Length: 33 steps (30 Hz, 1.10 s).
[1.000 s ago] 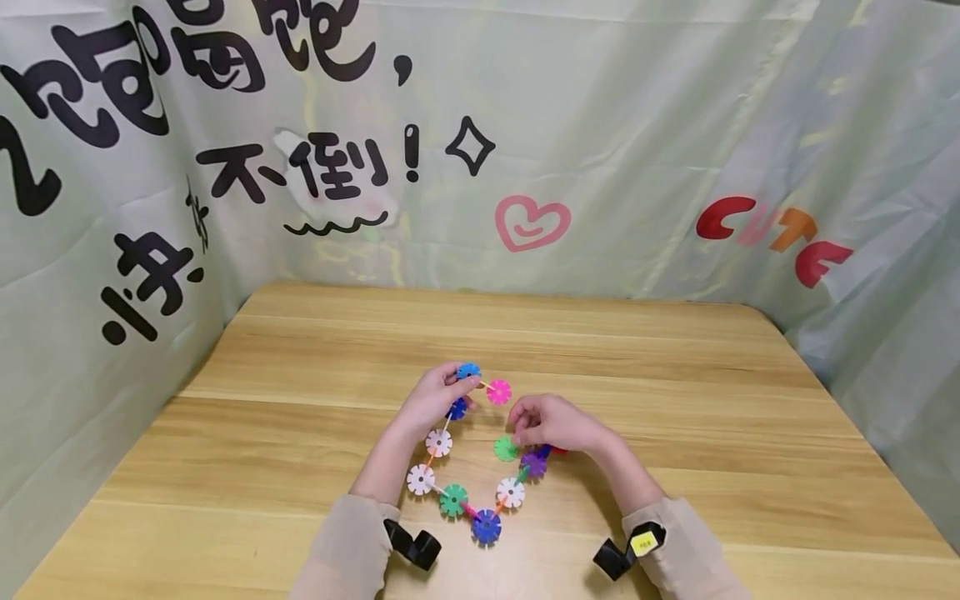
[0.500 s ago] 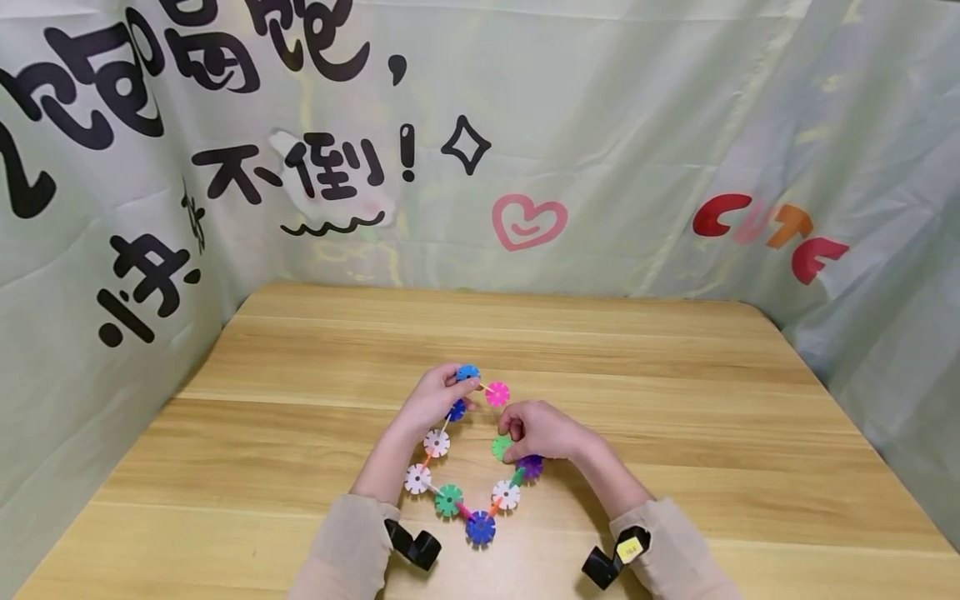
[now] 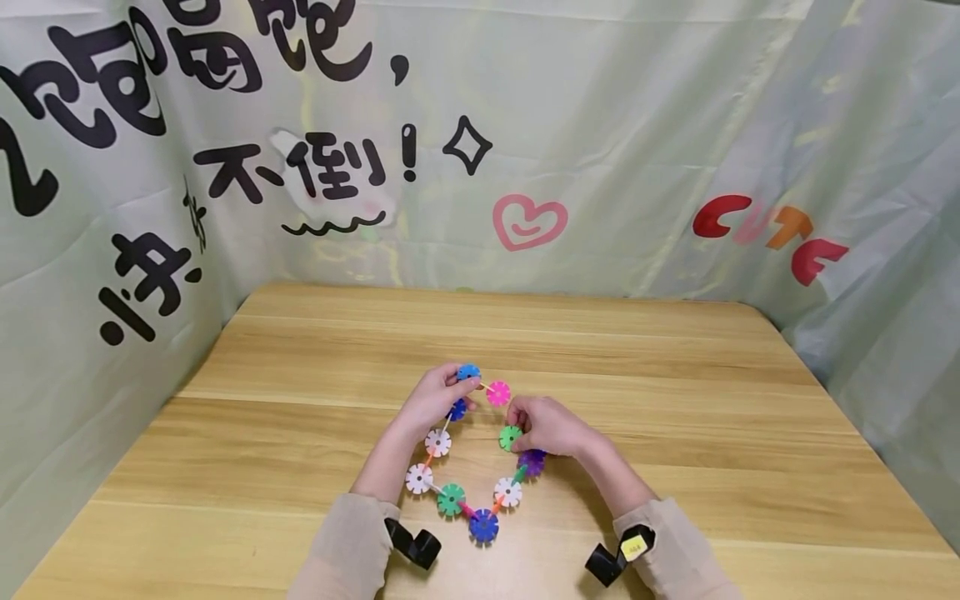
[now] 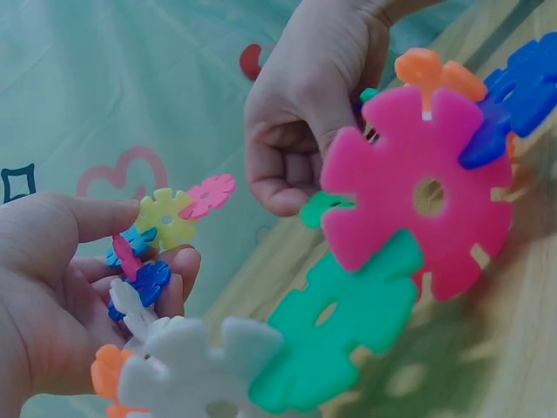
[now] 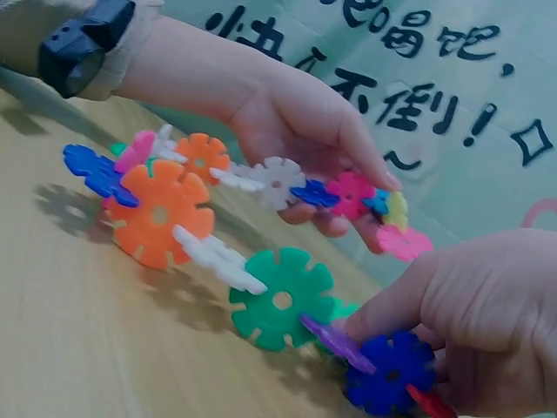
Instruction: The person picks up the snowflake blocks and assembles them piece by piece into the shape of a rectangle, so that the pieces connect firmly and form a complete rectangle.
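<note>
A chain of notched plastic discs in many colours, slotted edge to edge, curves between both hands like a ring with a gap. My left hand (image 3: 438, 396) holds one end between thumb and fingers, at a light-blue disc (image 3: 468, 372). Beyond its thumb, a yellow disc (image 4: 167, 218) and a pink disc (image 3: 498, 393) stick out freely. My right hand (image 3: 551, 425) pinches the light-green disc (image 3: 511, 437) near the other end, just short of the pink one. Beside the right fingers are a purple disc (image 5: 338, 344), a dark-blue disc (image 5: 392, 374) and a red disc (image 5: 431, 402), partly hidden.
The wooden table (image 3: 675, 367) lies under the chain, whose lower bend with a blue disc (image 3: 483, 527) hangs nearest the body. Pale printed curtains (image 3: 630, 125) stand around the table's back and sides. Each wrist wears a black camera (image 3: 412, 546).
The right hand shifted slightly left, then lifted the light-green disc a little farther from the body, nearer the pink disc. The left hand stayed almost still.
</note>
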Available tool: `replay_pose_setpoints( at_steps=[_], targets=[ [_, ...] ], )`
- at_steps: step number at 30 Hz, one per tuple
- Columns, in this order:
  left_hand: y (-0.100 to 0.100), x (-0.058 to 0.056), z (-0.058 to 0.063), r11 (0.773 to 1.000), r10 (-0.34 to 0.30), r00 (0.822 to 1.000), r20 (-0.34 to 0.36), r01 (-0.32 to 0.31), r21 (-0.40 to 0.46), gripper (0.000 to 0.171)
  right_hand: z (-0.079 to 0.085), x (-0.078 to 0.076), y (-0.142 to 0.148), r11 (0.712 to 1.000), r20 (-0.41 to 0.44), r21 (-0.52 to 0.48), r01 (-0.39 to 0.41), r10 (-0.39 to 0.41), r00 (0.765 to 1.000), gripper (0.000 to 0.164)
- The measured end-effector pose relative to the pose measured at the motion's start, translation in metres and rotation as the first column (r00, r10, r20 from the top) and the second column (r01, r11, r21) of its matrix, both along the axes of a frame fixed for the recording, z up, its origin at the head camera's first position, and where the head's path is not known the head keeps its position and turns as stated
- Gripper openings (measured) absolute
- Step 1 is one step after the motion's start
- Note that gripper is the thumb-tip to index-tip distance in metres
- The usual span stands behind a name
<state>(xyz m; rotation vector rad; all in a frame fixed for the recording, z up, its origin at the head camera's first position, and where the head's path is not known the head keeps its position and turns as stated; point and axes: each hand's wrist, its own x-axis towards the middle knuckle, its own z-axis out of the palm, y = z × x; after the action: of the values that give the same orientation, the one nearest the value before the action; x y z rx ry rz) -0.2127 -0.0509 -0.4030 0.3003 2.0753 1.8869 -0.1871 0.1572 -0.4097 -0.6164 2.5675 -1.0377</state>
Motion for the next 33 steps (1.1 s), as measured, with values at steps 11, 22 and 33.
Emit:
replay_pose_setpoints(
  at_steps=[11, 22, 33],
  targets=[
    [-0.001, 0.000, 0.002, 1.000, 0.006, 1.000, 0.021, -0.006, 0.018, 0.025, 0.000, -0.011, 0.023, 0.955, 0.013, -0.202, 0.218, -0.220, 0.975, 0.015],
    [-0.001, -0.001, 0.003, 0.999, 0.013, 1.000, 0.026, -0.014, 0.033, 0.029, 0.016, -0.009, 0.032, 0.884, 0.051, -0.311, 0.350, -0.352, 0.935, 0.014],
    [0.001, -0.001, 0.003, 0.998, 0.015, 0.999, 0.042, -0.017, 0.056, 0.028, 0.013, -0.003, 0.023, 0.890, 0.068, -0.354, 0.287, -0.282, 0.957, 0.010]
  ],
)
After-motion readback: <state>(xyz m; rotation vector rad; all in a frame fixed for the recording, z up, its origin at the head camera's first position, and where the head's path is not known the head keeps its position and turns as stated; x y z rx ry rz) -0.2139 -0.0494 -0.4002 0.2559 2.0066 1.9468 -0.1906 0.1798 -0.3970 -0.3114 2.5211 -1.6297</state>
